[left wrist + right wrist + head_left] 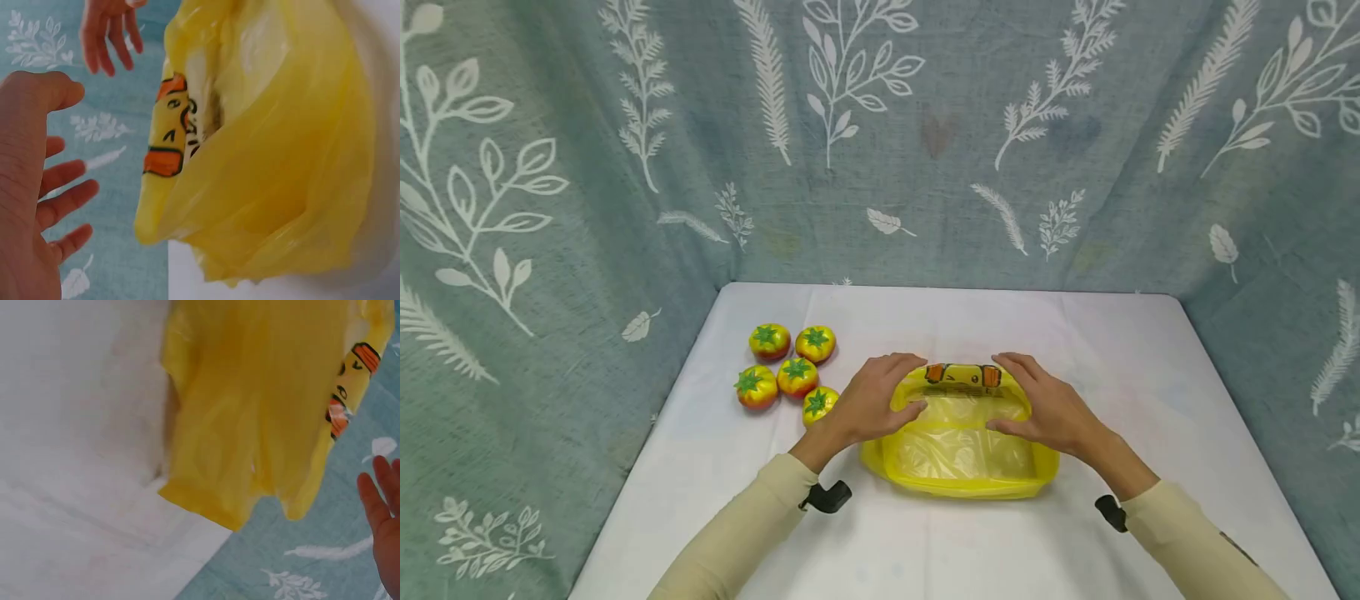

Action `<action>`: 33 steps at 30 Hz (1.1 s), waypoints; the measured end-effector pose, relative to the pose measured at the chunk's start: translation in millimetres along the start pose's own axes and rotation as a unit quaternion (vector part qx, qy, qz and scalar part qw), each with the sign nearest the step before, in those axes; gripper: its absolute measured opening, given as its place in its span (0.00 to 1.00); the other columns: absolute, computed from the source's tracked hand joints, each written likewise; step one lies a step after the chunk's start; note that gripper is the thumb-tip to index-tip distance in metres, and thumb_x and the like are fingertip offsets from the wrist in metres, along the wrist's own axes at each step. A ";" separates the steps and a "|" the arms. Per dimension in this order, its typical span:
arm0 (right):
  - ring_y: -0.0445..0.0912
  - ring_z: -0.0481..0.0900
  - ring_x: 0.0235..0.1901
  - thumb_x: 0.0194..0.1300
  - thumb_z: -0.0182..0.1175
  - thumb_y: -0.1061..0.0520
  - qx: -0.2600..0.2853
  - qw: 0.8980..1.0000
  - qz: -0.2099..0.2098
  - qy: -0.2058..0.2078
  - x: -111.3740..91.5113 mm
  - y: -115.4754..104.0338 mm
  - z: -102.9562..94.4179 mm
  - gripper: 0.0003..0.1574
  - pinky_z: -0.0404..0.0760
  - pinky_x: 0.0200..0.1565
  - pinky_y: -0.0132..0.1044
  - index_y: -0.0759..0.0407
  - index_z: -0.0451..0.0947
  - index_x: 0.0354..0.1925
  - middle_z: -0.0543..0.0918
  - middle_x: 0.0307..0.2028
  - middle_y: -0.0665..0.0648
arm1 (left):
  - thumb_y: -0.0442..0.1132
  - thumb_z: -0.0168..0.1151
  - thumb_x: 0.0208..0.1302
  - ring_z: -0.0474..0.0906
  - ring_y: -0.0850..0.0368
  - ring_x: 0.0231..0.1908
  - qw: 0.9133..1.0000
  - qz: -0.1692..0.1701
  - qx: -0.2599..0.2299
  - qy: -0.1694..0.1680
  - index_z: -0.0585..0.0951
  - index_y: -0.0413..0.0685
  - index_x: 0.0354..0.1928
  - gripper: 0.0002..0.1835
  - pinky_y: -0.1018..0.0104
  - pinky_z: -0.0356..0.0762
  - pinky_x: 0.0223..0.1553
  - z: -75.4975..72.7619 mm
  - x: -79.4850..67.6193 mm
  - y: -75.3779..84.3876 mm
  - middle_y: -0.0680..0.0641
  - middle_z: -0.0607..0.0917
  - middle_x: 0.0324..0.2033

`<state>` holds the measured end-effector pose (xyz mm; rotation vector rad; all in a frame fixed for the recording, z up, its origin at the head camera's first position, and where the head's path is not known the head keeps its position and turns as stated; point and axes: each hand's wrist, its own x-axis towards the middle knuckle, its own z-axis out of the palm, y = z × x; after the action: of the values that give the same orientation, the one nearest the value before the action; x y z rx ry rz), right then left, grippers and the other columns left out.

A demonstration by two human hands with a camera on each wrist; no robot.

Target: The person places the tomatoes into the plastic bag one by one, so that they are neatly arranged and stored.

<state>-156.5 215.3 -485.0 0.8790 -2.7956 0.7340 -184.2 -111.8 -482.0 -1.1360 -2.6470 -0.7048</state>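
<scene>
A yellow plastic bag (970,488) stands on the white table with its mouth spread wide. Orange and black cartoon print shows on its far rim. My left hand (877,402) is at the bag's left far side, thumb and fingers spread. Opposite it, my right hand (1052,408) is at the right far side in a similar pose. In the left wrist view, a gap shows between my left hand (31,169) and the bag (281,169). The right wrist view shows extended fingers of my right hand (384,509), apart from the bag (231,419).
Several yellow-and-red tomato-like fruits with green tops, one of them a small fruit (797,377) mid-group, lie left of the bag. The nearest fruit (818,404) is partly behind my left hand. A leaf-patterned curtain (940,200) surrounds the white table (1135,350) at the back and sides.
</scene>
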 end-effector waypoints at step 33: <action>0.66 0.67 0.67 0.44 0.75 0.25 -0.096 0.986 0.004 -0.137 -30.7 24.3 13.7 0.78 0.73 0.61 0.62 0.64 0.53 0.77 0.65 0.71 0.70 | 0.70 0.72 0.51 0.48 0.40 0.77 0.961 -0.052 0.141 -0.230 0.51 0.42 0.80 0.65 0.53 0.46 0.76 33.2 -24.4 -2.7 0.34 0.51 0.77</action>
<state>-144.5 241.6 -514.7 1.0010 -3.0408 0.3591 -168.4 -112.8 -520.2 -1.2004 -3.0723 -0.0612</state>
